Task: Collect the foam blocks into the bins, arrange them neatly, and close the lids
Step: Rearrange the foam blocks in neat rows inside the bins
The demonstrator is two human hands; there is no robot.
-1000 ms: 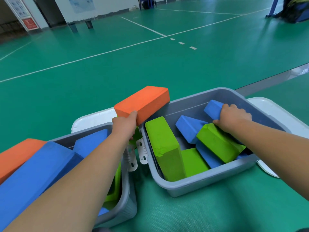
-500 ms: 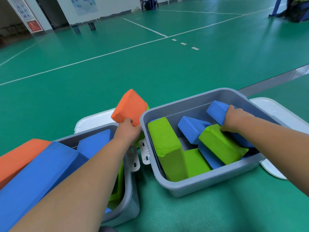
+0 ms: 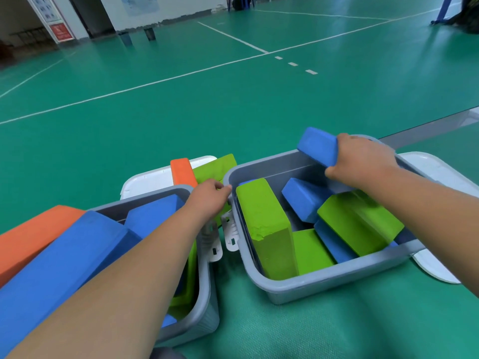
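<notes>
Two grey bins sit side by side on the green floor. My left hand [image 3: 210, 198] grips the lower end of an orange foam block [image 3: 182, 172], which stands on end at the far right corner of the left bin [image 3: 204, 294], against an upright green block [image 3: 216, 167]. My right hand [image 3: 360, 161] holds a blue block [image 3: 317, 147] lifted above the far rim of the right bin [image 3: 324, 283]. That bin holds a tall green block [image 3: 264, 216], another green block [image 3: 357, 221] lying tilted, and blue blocks [image 3: 300, 199].
A long blue block [image 3: 64, 255] and an orange one [image 3: 31, 237] stick out of the left bin over its near left rim. One white lid [image 3: 150, 177] lies behind the left bin, another [image 3: 435, 169] to the right of the right bin. White latches [image 3: 230, 234] hang between the bins.
My left hand has turned the orange block from flat to upright and lowered it at the left bin's far corner. My right hand has lifted the blue block up out of the right bin.
</notes>
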